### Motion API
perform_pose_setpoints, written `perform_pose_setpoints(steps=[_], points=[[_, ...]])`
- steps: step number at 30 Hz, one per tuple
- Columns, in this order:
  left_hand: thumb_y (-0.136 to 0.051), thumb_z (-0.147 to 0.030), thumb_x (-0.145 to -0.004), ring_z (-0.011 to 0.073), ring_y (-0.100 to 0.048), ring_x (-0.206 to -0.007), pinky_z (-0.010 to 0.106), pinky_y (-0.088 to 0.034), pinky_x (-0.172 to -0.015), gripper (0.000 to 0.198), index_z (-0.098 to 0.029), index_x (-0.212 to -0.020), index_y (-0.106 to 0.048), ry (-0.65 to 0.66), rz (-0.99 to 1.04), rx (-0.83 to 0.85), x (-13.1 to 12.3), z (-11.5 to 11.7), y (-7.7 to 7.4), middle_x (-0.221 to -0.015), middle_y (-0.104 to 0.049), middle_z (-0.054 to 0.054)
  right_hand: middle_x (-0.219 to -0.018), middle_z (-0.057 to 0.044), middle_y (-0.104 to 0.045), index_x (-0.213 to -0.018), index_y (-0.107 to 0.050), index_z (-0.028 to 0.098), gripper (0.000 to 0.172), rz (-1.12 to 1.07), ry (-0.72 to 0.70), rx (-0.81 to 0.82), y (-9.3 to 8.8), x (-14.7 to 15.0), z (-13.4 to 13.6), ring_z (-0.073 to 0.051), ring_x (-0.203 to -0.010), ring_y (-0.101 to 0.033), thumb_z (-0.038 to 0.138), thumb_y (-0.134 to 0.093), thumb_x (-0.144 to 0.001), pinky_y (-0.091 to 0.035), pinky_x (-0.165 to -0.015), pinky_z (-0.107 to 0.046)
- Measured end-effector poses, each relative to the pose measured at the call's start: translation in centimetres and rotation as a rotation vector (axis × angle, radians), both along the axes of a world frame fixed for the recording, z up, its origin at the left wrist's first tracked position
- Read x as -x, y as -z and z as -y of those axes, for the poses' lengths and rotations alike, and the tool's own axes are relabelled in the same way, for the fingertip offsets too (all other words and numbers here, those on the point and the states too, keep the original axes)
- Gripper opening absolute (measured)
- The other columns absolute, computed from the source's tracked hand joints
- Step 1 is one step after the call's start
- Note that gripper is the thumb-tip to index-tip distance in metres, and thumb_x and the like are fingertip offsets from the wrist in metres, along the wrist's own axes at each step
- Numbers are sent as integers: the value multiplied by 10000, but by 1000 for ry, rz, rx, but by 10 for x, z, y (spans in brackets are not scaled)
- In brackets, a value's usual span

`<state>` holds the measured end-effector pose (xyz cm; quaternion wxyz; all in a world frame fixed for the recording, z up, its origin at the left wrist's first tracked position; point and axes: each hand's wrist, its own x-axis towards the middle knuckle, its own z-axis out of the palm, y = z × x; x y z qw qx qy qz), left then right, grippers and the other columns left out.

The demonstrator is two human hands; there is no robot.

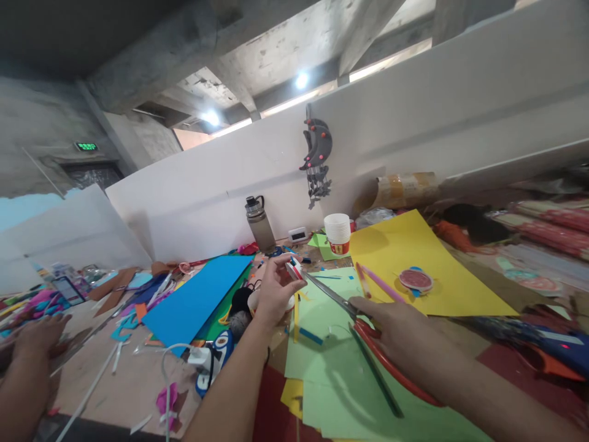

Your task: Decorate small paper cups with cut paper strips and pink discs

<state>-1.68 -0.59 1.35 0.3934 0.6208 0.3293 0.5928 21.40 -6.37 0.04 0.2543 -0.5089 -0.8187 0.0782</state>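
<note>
My left hand [276,291] is closed, pinching a small white-and-red piece [294,268] with a bit of blue on it; its exact kind is unclear. My right hand [396,328] grips scissors [339,299] with red handles. Their blades point up and left, the tips close to the small piece; whether they touch it I cannot tell. Beneath both lies light green paper [331,380], with blue and yellow paper scraps on it. A dark green stick-like thing [377,371] lies on this paper below my right hand.
Yellow paper [451,276] bearing a round pink piece [416,280] lies right. Stacked paper cups [337,230] and a bottle [260,227] stand behind. Blue paper [202,301] and a plugged-in power strip [216,362] lie left. Another person's hand [39,337] rests far left.
</note>
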Motion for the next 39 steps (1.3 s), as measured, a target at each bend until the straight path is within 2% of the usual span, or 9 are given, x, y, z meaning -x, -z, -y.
perform_pose_setpoints(steps=[5,10,13,18,28,34,39], points=[[-760,-147,-652,203,-645,-950,368,-525,-824,467,-208,-1050,-524,-6,42,-11,-4,4,-4,-1172,-619,87,-824,-29,-731,-1153,-619,281,366,-105,-75,38,5,2,-3,-178,-718,-682,179,-458,-841,-467,-583,-223],[-771,-122,-627,209,-648,-959,363,-539,-804,482,-214,-1038,-537,-24,67,-12,-2,3,-5,-1159,-630,81,-897,-80,-719,-1250,-578,248,451,9,-5,19,6,4,-1,-220,-798,-684,172,-476,-818,-496,-665,-277],[-781,-133,-615,216,-634,-999,357,-540,-809,483,-210,-1032,-549,-49,31,-22,0,2,-6,-1155,-630,81,-918,-91,-711,-1264,-570,233,447,1,-1,2,7,5,-1,-221,-807,-677,218,-506,-822,-496,-679,-284],[-779,-134,-621,206,-629,-1001,346,-538,-807,470,-208,-1024,-548,-53,33,-40,-1,1,-6,-1146,-630,73,-888,-87,-706,-1227,-588,231,399,-16,-1,-83,10,6,0,-220,-767,-670,296,-510,-842,-485,-647,-286],[-788,-152,-613,218,-628,-1009,382,-528,-825,461,-208,-999,-542,-85,73,-35,-10,1,2,-1158,-620,74,-797,-58,-720,-1171,-622,243,400,186,75,-222,7,3,0,-211,-682,-670,177,-499,-796,-399,-549,-260],[-800,-165,-602,230,-626,-1023,385,-534,-820,470,-208,-980,-524,-97,87,-33,-11,2,2,-1152,-618,76,-780,-54,-737,-1154,-633,251,387,194,86,-213,7,2,-1,-225,-637,-678,189,-484,-802,-375,-507,-271],[-797,-150,-610,212,-636,-1009,363,-526,-839,471,-208,-995,-532,-130,76,-92,-12,5,-4,-1112,-638,65,-848,-48,-737,-1168,-611,260,414,100,57,-91,3,4,-1,-212,-710,-688,141,-464,-800,-432,-561,-260]])
